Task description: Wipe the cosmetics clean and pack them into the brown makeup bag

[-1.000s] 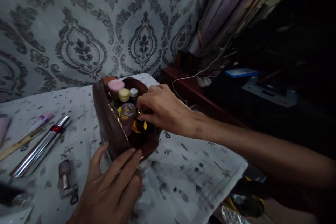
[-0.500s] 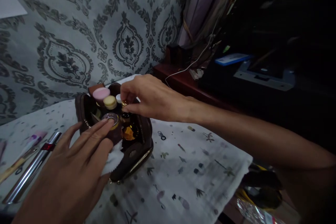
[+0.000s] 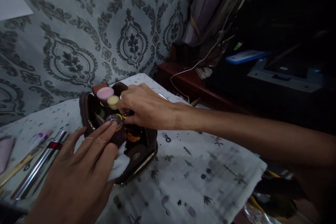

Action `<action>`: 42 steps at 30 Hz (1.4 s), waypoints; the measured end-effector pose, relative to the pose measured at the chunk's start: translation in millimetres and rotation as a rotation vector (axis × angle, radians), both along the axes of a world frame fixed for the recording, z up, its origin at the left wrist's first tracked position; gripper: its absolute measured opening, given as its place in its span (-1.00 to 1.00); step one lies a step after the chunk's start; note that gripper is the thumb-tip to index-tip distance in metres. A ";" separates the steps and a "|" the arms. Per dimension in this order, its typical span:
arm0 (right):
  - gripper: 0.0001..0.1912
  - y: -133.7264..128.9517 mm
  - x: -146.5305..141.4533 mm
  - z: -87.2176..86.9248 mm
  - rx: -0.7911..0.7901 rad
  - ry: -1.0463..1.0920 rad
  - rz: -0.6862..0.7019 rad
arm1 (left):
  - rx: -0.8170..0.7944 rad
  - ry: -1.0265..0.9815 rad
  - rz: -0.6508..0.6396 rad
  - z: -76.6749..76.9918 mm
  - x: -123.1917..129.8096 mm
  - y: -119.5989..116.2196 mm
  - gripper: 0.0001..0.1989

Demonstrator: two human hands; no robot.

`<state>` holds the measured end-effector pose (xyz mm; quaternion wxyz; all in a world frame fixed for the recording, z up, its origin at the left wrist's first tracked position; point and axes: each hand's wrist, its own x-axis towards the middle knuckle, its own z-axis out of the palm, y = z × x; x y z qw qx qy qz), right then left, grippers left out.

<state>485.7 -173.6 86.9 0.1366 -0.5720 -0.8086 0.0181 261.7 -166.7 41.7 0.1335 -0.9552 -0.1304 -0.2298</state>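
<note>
We had the brown zippered pouch (image 3: 135, 155) open upward on the printed white cloth (image 3: 183, 185), its long axis slanting from near right to far left. Our left hand (image 3: 76, 171) lay spread, fingertips on a round clear lid (image 3: 118, 118) inside; our right hand (image 3: 147, 106) pinched the gold neck of an amber bottle (image 3: 134, 135). Beyond stood a damask-patterned wall (image 3: 105, 31), a purple curtain (image 3: 210, 0) and dark red furniture (image 3: 183, 78), in dim light.

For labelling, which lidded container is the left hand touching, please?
The clear-lidded jar, under the left hand; the pink lid and yellow lid sit behind.
</note>
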 end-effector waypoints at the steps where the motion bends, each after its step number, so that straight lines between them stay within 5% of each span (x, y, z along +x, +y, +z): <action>1: -0.89 1.5 -0.5 -1.0 -0.005 -0.002 0.002 | 0.001 -0.001 -0.001 -0.4 0.3 -0.1 -0.74; 24: -0.84 2.0 -0.6 -9.5 -0.114 0.062 0.017 | 0.062 0.011 -0.029 3.8 -0.4 2.0 -0.72; 37: -0.66 1.1 4.3 -7.7 -0.045 0.084 0.031 | 0.171 0.133 -0.051 9.5 -4.9 6.9 -0.71; 42: -0.73 -11.0 13.9 -1.5 0.123 0.218 0.008 | 0.140 0.060 -0.022 13.4 0.8 0.3 -0.74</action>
